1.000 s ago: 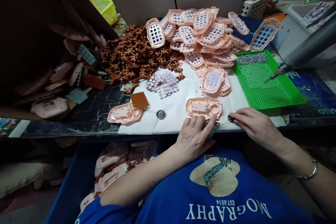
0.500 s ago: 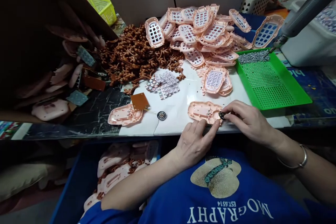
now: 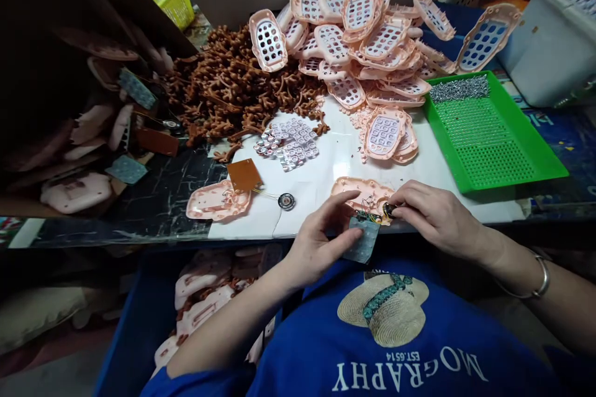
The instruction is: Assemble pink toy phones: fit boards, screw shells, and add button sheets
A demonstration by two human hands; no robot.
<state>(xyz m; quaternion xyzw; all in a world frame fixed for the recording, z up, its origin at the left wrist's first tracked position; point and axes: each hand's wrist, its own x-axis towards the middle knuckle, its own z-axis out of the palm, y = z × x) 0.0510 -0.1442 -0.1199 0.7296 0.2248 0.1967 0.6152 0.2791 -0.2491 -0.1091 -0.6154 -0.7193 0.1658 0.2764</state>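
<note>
A shallow, pale pink plastic half shell lies with its hollow side up on the white sheet at the table's near edge; take it as the clock's centre, with twelve o'clock away from the person. The right hand comes in from about four o'clock, thumb and fingertips pinched narrow on a small dark disc-shaped part at the shell's three o'clock end. At six o'clock a flat grey-blue rectangular board tilts at the table edge, thin wires at its upper side. The left hand is beside it toward eight o'clock, thumb and forefinger wide apart, the thumb against the board's left edge; whether hidden fingers grip it from below, I cannot tell. At nine o'clock sits another pale pink half shell, a square brown board overlapping its rim and wired to a round black-and-silver disc. A heap of pale pink perforated covers rises at twelve, branching brown plastic pieces between ten and eleven, and at two stands a bright green perforated tray with small silvery metal pieces in its far end.
</note>
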